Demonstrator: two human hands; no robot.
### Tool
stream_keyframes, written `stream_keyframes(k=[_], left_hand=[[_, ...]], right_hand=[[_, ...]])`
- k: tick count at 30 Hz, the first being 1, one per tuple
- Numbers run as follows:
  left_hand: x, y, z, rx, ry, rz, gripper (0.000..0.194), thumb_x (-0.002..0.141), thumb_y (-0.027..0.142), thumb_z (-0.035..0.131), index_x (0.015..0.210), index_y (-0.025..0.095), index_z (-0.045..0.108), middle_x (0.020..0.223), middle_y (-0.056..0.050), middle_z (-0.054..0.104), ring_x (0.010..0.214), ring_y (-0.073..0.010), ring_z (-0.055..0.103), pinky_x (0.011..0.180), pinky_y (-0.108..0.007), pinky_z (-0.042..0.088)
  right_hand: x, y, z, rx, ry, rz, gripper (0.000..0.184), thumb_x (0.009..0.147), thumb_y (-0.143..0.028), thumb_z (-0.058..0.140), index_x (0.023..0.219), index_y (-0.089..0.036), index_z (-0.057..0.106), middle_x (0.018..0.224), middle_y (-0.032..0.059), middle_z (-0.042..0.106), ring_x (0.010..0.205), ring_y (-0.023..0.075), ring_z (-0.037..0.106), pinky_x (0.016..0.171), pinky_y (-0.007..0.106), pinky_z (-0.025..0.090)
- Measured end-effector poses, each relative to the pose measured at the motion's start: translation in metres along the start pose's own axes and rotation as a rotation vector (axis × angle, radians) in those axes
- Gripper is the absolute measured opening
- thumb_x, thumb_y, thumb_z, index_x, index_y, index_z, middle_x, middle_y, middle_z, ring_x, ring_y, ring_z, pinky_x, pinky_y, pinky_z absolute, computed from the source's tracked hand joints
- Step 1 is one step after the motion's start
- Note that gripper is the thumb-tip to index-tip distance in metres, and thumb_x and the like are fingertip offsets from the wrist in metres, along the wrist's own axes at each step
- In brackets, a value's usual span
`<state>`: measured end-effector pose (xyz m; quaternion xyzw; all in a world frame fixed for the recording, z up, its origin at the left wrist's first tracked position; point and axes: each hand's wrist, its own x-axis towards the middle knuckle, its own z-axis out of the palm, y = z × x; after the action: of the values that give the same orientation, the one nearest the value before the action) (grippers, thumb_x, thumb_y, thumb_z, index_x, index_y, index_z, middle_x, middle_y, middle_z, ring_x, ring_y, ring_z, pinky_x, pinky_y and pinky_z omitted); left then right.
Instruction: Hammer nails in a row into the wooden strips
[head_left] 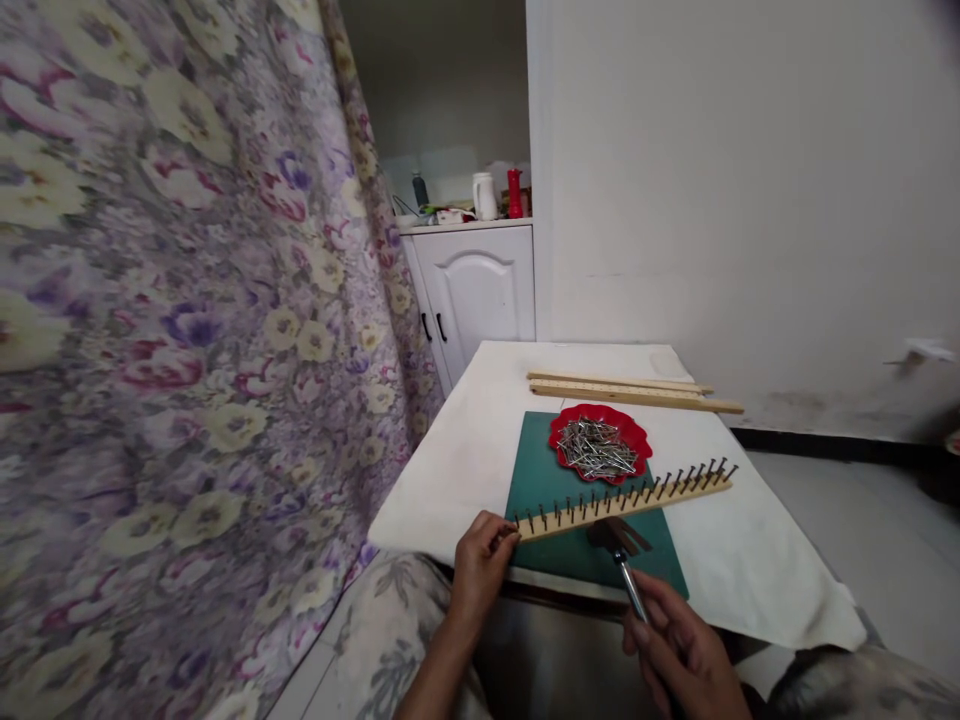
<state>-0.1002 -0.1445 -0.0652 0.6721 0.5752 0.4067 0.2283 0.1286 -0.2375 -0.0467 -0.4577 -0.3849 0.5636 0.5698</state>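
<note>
The left hand (480,562) pinches the near end of a wooden strip (622,497) studded with nails, lying across a green mat (540,470). The right hand (679,650) is closed around a hammer (621,548) beside it. No writing is legible.

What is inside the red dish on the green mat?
The red dish holds a loose heap of metal nails. They cover its middle, so the dish bottom is hidden.
</note>
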Motion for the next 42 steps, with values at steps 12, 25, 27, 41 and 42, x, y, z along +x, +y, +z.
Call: stream_keyframes(k=[12, 25, 27, 41, 42], left_hand=[[0.003, 0.005, 0.005, 0.088, 0.001, 0.063, 0.014, 0.081, 0.023, 0.052, 0.070, 0.018, 0.059, 0.072, -0.002, 0.056, 0.070, -0.0153, 0.055, 0.063, -0.024, 0.040], [0.003, 0.001, 0.007, 0.042, 0.006, 0.046, 0.014, 0.075, 0.016, 0.051, 0.062, 0.018, 0.051, 0.067, 0.001, 0.049, 0.066, -0.0127, 0.050, 0.060, -0.022, 0.036], [0.002, 0.002, 0.007, 0.043, 0.004, 0.038, 0.015, 0.075, 0.015, 0.050, 0.060, 0.018, 0.049, 0.066, 0.002, 0.048, 0.065, -0.0125, 0.050, 0.059, -0.022, 0.035], [0.004, 0.001, 0.003, 0.060, -0.037, 0.040, 0.014, 0.073, 0.013, 0.045, 0.062, 0.018, 0.050, 0.067, 0.001, 0.047, 0.066, -0.0137, 0.050, 0.059, -0.022, 0.036], [0.004, 0.001, 0.003, 0.059, -0.038, 0.043, 0.014, 0.074, 0.013, 0.045, 0.062, 0.018, 0.050, 0.067, 0.001, 0.047, 0.066, -0.0138, 0.050, 0.059, -0.022, 0.037]], right_hand=[[0.004, 0.002, 0.008, -0.011, -0.130, 0.039, 0.047, 0.077, -0.045, 0.065, 0.114, -0.019, 0.056, 0.064, -0.0007, 0.058, 0.040, 0.0067, 0.040, 0.034, 0.016, 0.025], [0.031, -0.012, 0.066, -0.204, -0.373, 0.011, 0.039, 0.082, -0.039, 0.056, 0.115, -0.019, 0.053, 0.065, -0.0033, 0.057, 0.032, 0.0044, 0.038, 0.031, 0.016, 0.027], [0.032, -0.012, 0.069, -0.214, -0.370, 0.021, 0.037, 0.082, -0.038, 0.057, 0.114, -0.019, 0.054, 0.066, -0.0027, 0.057, 0.033, 0.0045, 0.038, 0.031, 0.016, 0.027], [0.029, -0.019, 0.075, -0.357, -0.397, -0.042, 0.033, 0.084, -0.028, 0.053, 0.115, -0.018, 0.054, 0.067, -0.0024, 0.056, 0.044, 0.0087, 0.047, 0.039, 0.018, 0.037], [0.028, -0.019, 0.076, -0.360, -0.385, -0.048, 0.033, 0.084, -0.027, 0.053, 0.115, -0.018, 0.054, 0.067, -0.0022, 0.056, 0.046, 0.0096, 0.048, 0.040, 0.018, 0.038]])
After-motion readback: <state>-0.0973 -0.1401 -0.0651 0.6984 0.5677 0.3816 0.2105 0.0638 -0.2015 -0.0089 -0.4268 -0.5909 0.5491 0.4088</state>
